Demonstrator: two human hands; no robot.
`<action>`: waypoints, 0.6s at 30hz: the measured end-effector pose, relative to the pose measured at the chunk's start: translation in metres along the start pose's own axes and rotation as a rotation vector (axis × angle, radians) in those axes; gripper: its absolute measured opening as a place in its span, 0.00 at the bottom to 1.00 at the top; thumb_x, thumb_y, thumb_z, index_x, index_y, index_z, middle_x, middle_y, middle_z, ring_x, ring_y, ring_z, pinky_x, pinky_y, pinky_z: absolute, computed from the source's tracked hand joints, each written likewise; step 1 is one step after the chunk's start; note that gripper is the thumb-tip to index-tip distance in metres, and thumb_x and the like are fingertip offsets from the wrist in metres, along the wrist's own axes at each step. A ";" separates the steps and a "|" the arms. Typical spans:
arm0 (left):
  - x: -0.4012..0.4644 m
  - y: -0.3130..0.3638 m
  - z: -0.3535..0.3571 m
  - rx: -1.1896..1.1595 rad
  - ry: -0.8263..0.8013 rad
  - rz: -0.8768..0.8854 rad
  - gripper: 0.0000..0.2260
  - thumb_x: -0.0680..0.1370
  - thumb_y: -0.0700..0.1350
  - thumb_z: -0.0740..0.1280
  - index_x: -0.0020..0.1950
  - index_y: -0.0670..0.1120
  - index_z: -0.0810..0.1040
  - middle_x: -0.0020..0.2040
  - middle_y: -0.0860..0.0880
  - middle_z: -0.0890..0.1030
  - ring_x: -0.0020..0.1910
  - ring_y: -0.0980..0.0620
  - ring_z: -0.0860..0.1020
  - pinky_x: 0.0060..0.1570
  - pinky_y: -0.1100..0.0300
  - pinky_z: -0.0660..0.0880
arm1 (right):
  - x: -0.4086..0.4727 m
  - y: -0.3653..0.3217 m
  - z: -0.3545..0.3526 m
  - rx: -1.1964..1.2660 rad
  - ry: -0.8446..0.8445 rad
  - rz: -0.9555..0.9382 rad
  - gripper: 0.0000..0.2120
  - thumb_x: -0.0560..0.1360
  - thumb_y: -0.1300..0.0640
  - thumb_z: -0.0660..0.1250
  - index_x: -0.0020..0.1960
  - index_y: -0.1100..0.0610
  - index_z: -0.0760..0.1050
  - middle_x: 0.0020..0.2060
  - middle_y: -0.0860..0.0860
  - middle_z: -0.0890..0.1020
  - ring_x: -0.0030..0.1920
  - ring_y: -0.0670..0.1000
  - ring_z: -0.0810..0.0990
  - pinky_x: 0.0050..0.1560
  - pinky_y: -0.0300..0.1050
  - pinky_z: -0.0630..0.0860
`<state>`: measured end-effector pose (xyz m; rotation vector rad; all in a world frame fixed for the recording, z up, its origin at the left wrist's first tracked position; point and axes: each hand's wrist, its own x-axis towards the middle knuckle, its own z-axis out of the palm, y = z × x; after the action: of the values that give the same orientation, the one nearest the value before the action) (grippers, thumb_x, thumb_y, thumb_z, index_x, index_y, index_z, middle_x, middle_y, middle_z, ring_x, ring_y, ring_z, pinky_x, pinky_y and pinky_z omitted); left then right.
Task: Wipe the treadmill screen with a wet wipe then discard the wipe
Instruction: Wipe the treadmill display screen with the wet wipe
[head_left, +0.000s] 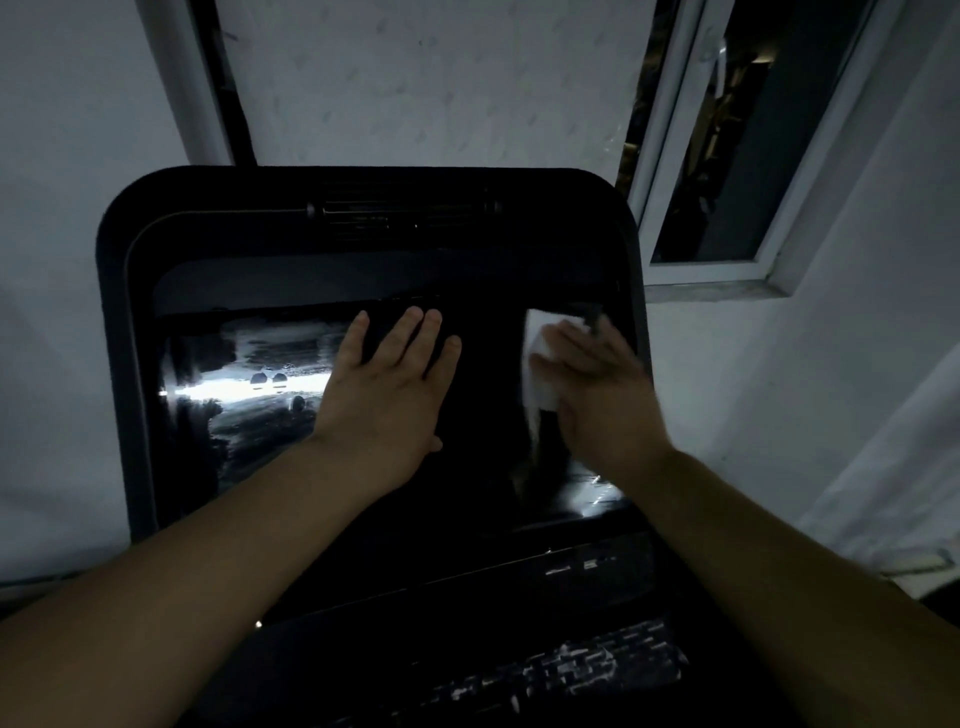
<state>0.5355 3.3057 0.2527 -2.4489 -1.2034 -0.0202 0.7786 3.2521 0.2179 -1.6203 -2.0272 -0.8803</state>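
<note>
Screen (270, 395) mid-wipe: right hand (597, 395) presses wipe (537, 374) flat near its right edge, fingers blurred, grip unclear. Left hand (387, 384) lies flat, fingers spread, on screen centre. Risk: bare palm smears the wet streaks.

left hand (387, 384) on screen (260, 395), wipe (537, 364) seemingly right

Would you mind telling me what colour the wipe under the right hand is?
White; the wipe shows against the black screen in the head view.
</note>
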 end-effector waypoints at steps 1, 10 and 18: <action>0.000 0.000 0.000 -0.002 0.002 -0.001 0.47 0.78 0.65 0.65 0.82 0.49 0.36 0.82 0.44 0.34 0.81 0.45 0.34 0.77 0.36 0.37 | 0.002 -0.012 0.003 0.014 0.007 -0.032 0.23 0.71 0.56 0.57 0.60 0.59 0.83 0.66 0.59 0.81 0.69 0.61 0.78 0.76 0.63 0.64; 0.000 -0.002 0.004 -0.008 0.010 0.013 0.47 0.78 0.65 0.64 0.82 0.48 0.36 0.82 0.43 0.34 0.81 0.45 0.34 0.77 0.35 0.37 | -0.026 0.036 0.002 0.002 -0.016 0.007 0.22 0.74 0.58 0.58 0.63 0.58 0.82 0.68 0.58 0.80 0.70 0.60 0.77 0.73 0.68 0.67; 0.000 -0.001 0.004 -0.016 0.024 0.006 0.47 0.78 0.64 0.65 0.82 0.49 0.36 0.82 0.44 0.34 0.81 0.45 0.34 0.77 0.36 0.36 | -0.016 -0.022 0.011 0.085 0.065 -0.035 0.20 0.75 0.59 0.59 0.61 0.60 0.83 0.66 0.60 0.81 0.69 0.61 0.77 0.75 0.66 0.66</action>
<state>0.5345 3.3078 0.2489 -2.4584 -1.1901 -0.0578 0.7624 3.2453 0.1946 -1.4958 -2.0258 -0.8364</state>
